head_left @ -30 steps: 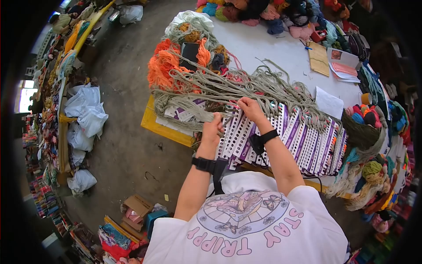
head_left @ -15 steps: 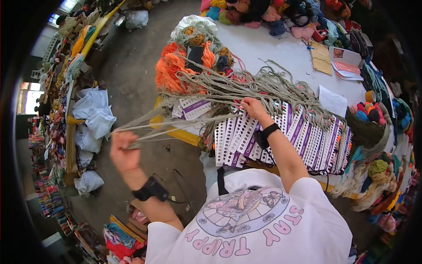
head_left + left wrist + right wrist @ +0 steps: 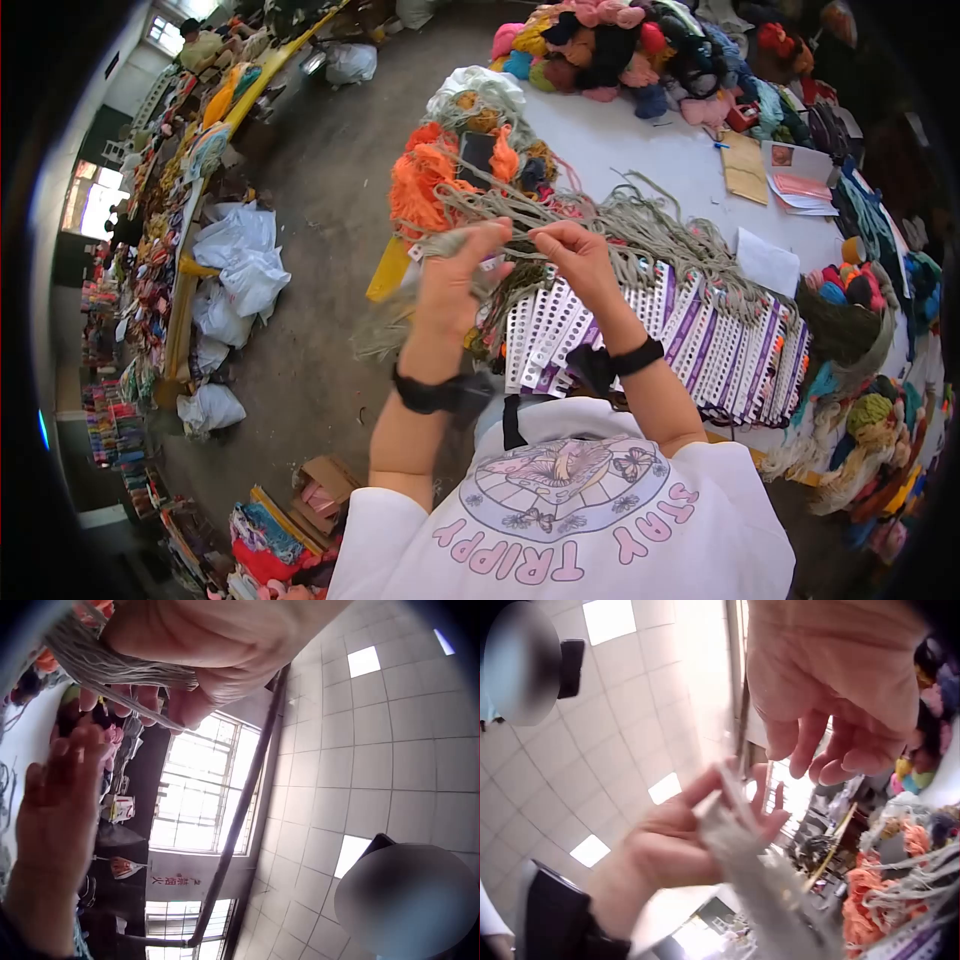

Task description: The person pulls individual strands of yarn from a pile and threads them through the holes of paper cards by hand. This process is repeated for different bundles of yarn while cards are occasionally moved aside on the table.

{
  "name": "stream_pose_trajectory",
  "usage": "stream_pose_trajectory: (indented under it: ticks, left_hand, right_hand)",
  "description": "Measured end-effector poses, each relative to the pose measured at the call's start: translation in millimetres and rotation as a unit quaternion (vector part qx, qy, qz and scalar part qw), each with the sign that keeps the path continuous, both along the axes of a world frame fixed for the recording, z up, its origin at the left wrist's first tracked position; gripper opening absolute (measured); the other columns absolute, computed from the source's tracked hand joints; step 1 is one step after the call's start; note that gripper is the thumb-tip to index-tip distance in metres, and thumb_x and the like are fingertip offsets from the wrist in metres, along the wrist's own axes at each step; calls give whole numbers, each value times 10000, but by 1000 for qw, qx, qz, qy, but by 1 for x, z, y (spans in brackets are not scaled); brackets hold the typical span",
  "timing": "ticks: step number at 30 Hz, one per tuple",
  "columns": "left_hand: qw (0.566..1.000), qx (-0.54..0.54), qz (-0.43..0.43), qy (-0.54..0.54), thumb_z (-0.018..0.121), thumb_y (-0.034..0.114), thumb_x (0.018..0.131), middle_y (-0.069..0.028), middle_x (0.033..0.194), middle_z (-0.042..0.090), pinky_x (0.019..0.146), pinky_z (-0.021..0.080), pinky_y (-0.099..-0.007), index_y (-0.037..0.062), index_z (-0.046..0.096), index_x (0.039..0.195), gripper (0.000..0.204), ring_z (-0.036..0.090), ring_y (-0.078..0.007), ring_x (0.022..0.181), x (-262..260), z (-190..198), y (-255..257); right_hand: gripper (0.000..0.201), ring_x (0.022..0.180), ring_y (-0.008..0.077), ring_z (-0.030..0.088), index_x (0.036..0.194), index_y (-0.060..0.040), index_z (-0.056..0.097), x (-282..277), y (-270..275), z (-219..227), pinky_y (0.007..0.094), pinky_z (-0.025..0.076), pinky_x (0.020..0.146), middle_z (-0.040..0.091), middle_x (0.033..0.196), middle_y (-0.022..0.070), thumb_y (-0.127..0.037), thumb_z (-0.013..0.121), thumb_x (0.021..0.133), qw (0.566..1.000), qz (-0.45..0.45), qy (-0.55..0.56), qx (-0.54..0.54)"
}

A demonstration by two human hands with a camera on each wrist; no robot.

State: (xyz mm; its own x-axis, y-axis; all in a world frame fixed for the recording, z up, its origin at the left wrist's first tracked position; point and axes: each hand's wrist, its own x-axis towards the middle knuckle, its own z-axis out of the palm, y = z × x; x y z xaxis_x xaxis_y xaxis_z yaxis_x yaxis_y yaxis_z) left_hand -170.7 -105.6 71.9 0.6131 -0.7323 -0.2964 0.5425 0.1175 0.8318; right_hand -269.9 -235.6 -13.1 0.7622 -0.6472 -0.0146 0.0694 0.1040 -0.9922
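Over the near edge of the table, my left hand holds a grey-green bundle of yarn, which runs between thumb and fingers in the left wrist view. Its loose tail hangs below that hand, blurred by motion. My right hand is close beside it, fingers loosely bent and nothing visible between them in the right wrist view. Below the right hand lies a row of white and purple cards with punched holes. More grey-green yarn lies in long strands along their far ends.
Orange yarn and a dark flat rectangular object lie at the table's left end. Coloured yarn balls are heaped at the back. A brown envelope and papers lie to the right. White bags line the left bench.
My left hand swung out left, stretching yarn strands, then came back up beside the right hand with the bundle gathered in it. The right hand stayed near the cards and its fingers loosened.
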Motion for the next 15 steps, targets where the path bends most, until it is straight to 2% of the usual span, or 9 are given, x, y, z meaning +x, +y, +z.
stream_pose_trajectory:
  ticks: [1, 2, 4, 5, 6, 8, 10, 12, 15]
  left_hand:
    - [999, -26, -12, 38, 591, 121, 788, -73, 942, 594, 680, 471, -264, 32, 579, 930, 168, 561, -130, 862, -10, -10, -14]
    - [998, -35, -12, 48, 604, 134, 781, -59, 908, 595, 649, 466, -248, 30, 592, 901, 159, 560, -117, 808, -20, -11, -25]
    - [997, -46, -10, 68, 631, 159, 769, -31, 839, 595, 586, 454, -217, 25, 618, 843, 154, 558, -93, 698, -35, -12, -40]
    - [997, -45, -28, 46, 628, 161, 771, -31, 829, 594, 577, 450, -217, 25, 615, 852, 158, 554, -92, 695, -40, -13, -46]
    - [998, -44, -46, 25, 626, 163, 774, -30, 819, 593, 569, 445, -218, 26, 613, 861, 163, 551, -91, 693, -45, -14, -50]
    - [996, -37, -79, 12, 610, 163, 788, -34, 808, 595, 555, 432, -233, 28, 594, 882, 165, 545, -98, 691, -51, -16, -57]
    - [997, -45, -63, 22, 604, 169, 794, -39, 810, 596, 566, 432, -249, 35, 587, 874, 157, 546, -109, 700, -58, -10, -64]
    - [997, -43, -63, 14, 590, 182, 806, -48, 820, 598, 609, 448, -289, 36, 579, 842, 150, 554, -133, 724, -58, -11, -71]
    - [995, -31, -50, 74, 584, 179, 810, -52, 817, 596, 623, 453, -297, 27, 578, 846, 157, 554, -133, 725, -60, -15, -79]
  right_hand:
    - [191, 730, 92, 564, 897, -12, 617, -11, 3, 28, 226, 438, 623, 584, 816, 23, -150, 631, 766, 999, 27, -5, 21]
    - [163, 692, 125, 589, 870, 6, 616, -21, 5, 54, 228, 449, 608, 585, 827, 37, -123, 623, 771, 994, 48, -53, 83]
    - [151, 674, 134, 596, 861, 18, 611, -33, 0, 51, 224, 455, 601, 584, 819, 45, -105, 619, 772, 991, 39, -92, 94]
    - [146, 665, 139, 600, 856, 23, 608, -38, -2, 49, 222, 458, 598, 583, 815, 48, -96, 617, 773, 988, 34, -113, 102]
    - [144, 660, 139, 601, 860, 26, 602, -48, -5, 57, 220, 459, 578, 587, 803, 54, -94, 609, 779, 995, 8, -75, 61]
    - [143, 666, 125, 602, 854, 15, 609, -58, -7, 62, 208, 445, 547, 591, 764, 41, -111, 603, 786, 993, -15, -82, 88]
    - [149, 627, 69, 572, 850, -13, 621, -65, -9, 58, 178, 407, 493, 593, 696, 2, -150, 585, 802, 994, -52, -58, 77]
    - [154, 596, 42, 539, 853, -22, 624, -68, -12, 54, 172, 397, 479, 589, 674, -13, -161, 579, 806, 993, -87, -48, 63]
    - [160, 564, 20, 490, 864, -24, 621, -72, -14, 51, 168, 392, 469, 589, 680, -15, -167, 577, 809, 990, -113, -56, 64]
